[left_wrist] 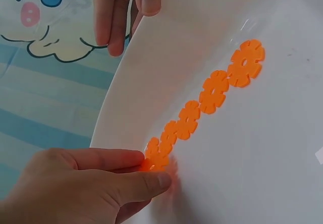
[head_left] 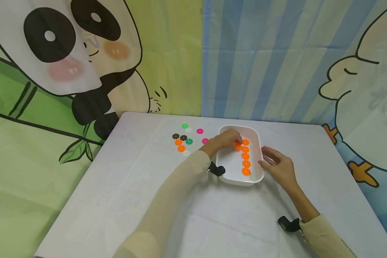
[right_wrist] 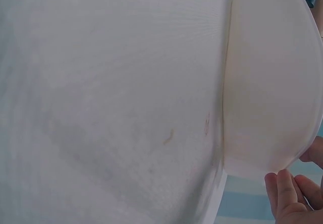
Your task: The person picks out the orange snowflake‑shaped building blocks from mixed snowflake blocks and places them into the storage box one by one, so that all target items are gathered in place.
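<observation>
A white plastic tray (head_left: 240, 182) stands on the table, with several orange flower-shaped discs (head_left: 246, 163) in a line along its right inner side. In the tray's far part my left hand (head_left: 228, 139) pinches another orange disc (head_left: 238, 146) between thumb and fingers, beside the far end of that line. The left wrist view shows this disc (left_wrist: 157, 162) partly covered by the fingertips. At the tray's right rim my right hand (head_left: 280, 168) rests lightly, its fingers (right_wrist: 285, 191) fairly straight on the outside and its thumb by the edge.
Left of the tray lie loose flower discs: green (head_left: 185, 126), white (head_left: 186, 153), pink (head_left: 200, 131), brown (head_left: 175, 136) and orange (head_left: 181, 148). A white cloth covers the table (head_left: 132, 179). Printed curtains (head_left: 261, 71) hang behind it. Black devices (head_left: 288, 224) sit on both wrists.
</observation>
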The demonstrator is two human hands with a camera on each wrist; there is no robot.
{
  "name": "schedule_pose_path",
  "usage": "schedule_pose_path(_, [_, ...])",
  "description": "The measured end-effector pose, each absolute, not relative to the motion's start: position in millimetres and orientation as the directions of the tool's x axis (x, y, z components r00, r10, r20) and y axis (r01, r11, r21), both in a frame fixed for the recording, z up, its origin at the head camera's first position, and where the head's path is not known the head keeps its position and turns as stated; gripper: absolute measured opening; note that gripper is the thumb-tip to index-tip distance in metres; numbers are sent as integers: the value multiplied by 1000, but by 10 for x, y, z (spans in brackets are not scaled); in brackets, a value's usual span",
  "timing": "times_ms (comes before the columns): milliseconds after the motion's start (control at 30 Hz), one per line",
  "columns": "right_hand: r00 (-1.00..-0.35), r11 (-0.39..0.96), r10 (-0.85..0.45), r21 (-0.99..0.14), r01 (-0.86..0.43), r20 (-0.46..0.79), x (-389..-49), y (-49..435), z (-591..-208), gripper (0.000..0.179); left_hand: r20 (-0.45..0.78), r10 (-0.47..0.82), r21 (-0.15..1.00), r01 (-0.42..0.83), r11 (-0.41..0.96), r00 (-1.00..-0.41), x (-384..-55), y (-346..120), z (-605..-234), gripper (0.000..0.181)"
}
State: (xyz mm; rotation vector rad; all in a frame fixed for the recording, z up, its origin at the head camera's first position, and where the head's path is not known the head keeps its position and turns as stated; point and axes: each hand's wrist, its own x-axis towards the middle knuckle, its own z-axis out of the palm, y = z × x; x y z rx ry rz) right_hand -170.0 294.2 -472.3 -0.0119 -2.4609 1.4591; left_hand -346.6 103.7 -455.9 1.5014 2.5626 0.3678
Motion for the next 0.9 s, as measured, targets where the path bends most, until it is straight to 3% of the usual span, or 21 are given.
schedule_pose_path(300, [-963, 485, 142, -864, -134, 229, -1706, 2945, -4721, 57, -40, 885, 235, 856, 460, -464, -3495, 1044, -4590, 15])
schedule_pose_path(900, [-959, 481, 142, -864, -148, 244, -1701, 2949, -4726, 56, -88, 854, 287, 808, 516, -513, -3470, 1055, -4561, 25])
